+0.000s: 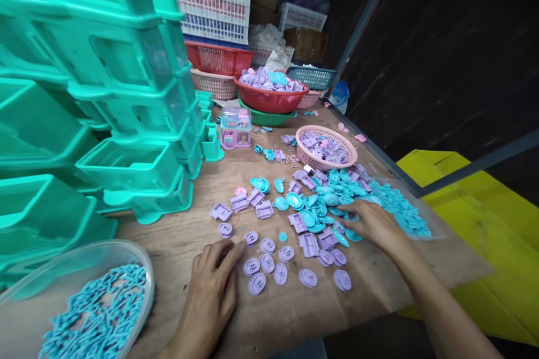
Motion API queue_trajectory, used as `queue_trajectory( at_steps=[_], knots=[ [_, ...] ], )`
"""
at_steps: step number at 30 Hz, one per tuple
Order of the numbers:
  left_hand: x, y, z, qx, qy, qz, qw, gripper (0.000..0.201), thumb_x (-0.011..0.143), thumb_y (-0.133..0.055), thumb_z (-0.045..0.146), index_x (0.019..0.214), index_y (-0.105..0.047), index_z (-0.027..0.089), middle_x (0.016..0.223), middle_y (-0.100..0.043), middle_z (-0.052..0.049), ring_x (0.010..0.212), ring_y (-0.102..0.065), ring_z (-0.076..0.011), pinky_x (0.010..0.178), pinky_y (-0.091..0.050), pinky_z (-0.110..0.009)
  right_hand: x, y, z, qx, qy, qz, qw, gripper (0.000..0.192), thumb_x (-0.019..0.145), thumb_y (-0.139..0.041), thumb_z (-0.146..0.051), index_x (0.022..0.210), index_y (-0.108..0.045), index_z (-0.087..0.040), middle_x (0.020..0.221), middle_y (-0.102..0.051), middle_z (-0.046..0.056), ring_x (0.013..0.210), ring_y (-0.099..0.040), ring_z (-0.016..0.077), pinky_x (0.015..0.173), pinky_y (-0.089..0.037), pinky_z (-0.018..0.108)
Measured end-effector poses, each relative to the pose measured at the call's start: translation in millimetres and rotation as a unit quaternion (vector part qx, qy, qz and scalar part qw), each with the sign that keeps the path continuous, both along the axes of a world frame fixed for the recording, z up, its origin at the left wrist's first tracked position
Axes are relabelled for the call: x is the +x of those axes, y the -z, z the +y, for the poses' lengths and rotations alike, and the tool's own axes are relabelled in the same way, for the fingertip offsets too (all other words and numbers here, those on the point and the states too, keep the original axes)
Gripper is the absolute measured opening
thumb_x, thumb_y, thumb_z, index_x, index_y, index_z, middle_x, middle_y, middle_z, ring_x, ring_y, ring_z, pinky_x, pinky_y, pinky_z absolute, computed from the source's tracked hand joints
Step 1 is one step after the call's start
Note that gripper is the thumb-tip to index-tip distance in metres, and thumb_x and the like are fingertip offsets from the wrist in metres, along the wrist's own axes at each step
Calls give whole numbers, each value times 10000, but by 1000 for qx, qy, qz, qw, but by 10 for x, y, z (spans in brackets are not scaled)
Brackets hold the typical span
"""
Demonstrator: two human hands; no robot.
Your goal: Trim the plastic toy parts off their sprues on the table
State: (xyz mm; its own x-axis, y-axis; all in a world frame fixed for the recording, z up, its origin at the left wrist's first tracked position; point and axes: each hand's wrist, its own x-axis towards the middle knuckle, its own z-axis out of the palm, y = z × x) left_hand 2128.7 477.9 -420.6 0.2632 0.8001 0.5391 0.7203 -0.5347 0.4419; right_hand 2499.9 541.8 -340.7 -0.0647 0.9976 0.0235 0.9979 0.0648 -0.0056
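Note:
My left hand (214,283) rests on the wooden table, its fingers bent and the index fingertip at the edge of a light purple oval piece (251,238). No object shows in its grasp. More purple ovals (266,263) lie in loose rows beside it. Reaching over a pile of turquoise oval dishes (309,217), my right hand (370,223) has its fingers stretched out and apart, touching the near right side of the pile. Purple rectangular pieces (264,210) are scattered left of and below the pile. A small turquoise disc (282,236) lies between the hands.
Stacked turquoise plastic housings (138,165) tower at the left. A clear tub (147,269) of turquoise chain-like parts stands front left. Farther back are a pink basket (356,151), an assembled toy house (236,137) and a red basket (273,102). A tray (435,233) of turquoise parts sits right.

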Motion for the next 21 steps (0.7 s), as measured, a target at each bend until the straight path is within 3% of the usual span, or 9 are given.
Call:
queue_trajectory(
  at_steps=[4,10,13,16,19,21],
  knots=[
    [8,-44,-17,2,-6,-7,1000,509,909,-471,60,1348,-591,288,1120,-664,-76,995,-647,-238,805,-586,-368,-28,45,-58,-7,-34,-26,999,137,816,-676,-270,838,-812,-270,855,-747,54,841,-705,248,705,-494,328],
    [19,-67,-45,-4,-6,-23,1000,426,905,-472,37,1243,-630,244,1110,-657,-80,994,-638,-232,815,-592,-361,32,225,-97,31,-50,-25,998,245,876,-548,-244,806,-783,-242,850,-747,71,877,-682,277,737,-493,382],
    [6,-90,-55,-4,-8,-20,1000,415,904,-482,34,1236,-631,233,1128,-651,-85,1009,-631,-233,833,-590,-362,30,130,-150,104,-30,16,994,281,908,-514,-320,808,-760,-227,850,-735,89,863,-671,292,744,-497,412],
    [0,-138,-75,13,-15,-12,1000,407,916,-484,36,1249,-624,223,1144,-641,-90,1029,-622,-232,852,-583,-365,-144,-112,-329,159,-34,89,983,282,925,-527,-384,845,-749,-230,854,-720,85,837,-660,274,747,-498,404],
    [8,-192,-132,41,-17,-16,999,383,925,-490,34,1242,-624,203,1137,-636,-97,1034,-618,-224,856,-575,-352,-547,-262,-622,55,-137,168,975,202,927,-572,-327,835,-738,-257,826,-703,52,818,-653,226,723,-494,343],
    [17,-214,-199,62,-2,-29,998,373,918,-507,16,1227,-626,188,1128,-640,-100,1035,-621,-213,861,-572,-329,-905,-175,-826,-41,-194,187,962,212,948,-559,-249,811,-720,-248,825,-696,39,815,-647,196,753,-493,319]
  ],
)
